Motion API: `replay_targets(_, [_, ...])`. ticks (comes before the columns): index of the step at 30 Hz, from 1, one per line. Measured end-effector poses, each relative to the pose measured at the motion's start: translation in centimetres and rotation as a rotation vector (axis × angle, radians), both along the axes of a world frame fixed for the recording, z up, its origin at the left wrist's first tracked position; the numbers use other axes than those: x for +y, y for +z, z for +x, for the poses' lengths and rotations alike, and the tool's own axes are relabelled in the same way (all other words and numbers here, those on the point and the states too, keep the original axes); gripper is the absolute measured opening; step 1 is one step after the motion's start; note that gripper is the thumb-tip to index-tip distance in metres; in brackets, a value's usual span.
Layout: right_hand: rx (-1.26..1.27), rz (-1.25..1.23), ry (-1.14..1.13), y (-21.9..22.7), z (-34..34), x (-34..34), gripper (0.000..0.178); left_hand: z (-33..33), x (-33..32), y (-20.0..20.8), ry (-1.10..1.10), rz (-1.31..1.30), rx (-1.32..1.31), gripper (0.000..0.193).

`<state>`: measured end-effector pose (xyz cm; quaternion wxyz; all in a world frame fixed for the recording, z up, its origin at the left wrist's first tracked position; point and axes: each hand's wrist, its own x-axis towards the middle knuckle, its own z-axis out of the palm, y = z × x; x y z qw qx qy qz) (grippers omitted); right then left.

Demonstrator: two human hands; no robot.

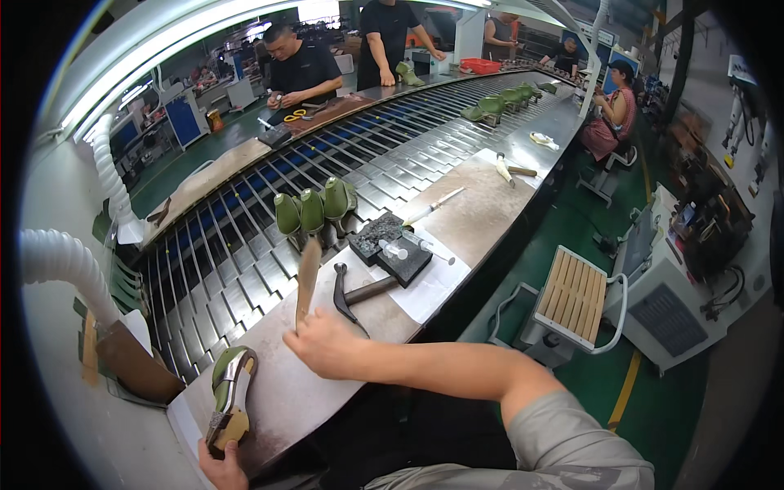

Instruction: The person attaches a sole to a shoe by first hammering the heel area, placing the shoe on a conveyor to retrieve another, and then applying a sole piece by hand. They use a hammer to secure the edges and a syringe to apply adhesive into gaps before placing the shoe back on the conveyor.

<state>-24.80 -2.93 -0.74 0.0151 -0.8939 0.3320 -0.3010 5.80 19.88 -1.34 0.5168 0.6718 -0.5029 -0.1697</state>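
Note:
At the lower left, my left hand [222, 469] grips one end of a green shoe [234, 394], which lies on its side on the pale work surface with a tan patch and a shiny strip showing along it. My right hand [323, 345] is closed round the lower end of a thin tan shoe sole [308, 276], held upright and apart from the shoe. Right beside that hand lies a hammer [369, 291] with a dark curved head and a wooden handle. Three green shoes [312, 211] stand in a row on the metal slats beyond.
A dark stone block [400, 260] with syringes [392, 250] lies past the hammer. A slatted conveyor [245, 253] runs along the bench, carrying more green shoes [506, 100] far off. White hoses [65, 261] hang at left. Co-workers [302, 73] stand across. A wooden-slatted stool [570, 296] stands at right.

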Motion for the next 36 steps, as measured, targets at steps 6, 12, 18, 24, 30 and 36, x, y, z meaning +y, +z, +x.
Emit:
replay_targets(6, [0.563,-0.014,0.275,3.7,-0.5,2.2,0.022,1.9,-0.5,8.6,-0.030,-0.054,-0.102,0.021])
replay_targets(12, [-0.818,0.763,-0.004,-1.0,5.5,3.0,0.035,-2.1,-7.8,6.0,-0.036,-0.564,0.483,0.046])
replay_targets(18, [-0.946,0.812,0.053,-0.8,5.0,3.3,0.039,1.4,-7.4,5.9,-0.141,-0.499,0.514,0.057])
replay_targets(24, [-0.809,0.681,-0.097,-1.7,1.3,2.8,0.038,-2.0,-10.5,10.0,-0.281,-0.345,0.827,0.055])
replay_targets(30, [-0.700,0.908,-0.067,-1.5,1.6,2.9,0.019,-5.3,-9.3,10.1,-0.432,-0.214,1.041,0.049])
replay_targets(36, [-0.660,0.362,0.116,4.6,1.9,6.7,0.039,-6.7,-8.9,10.7,-0.444,-0.138,0.931,0.055])
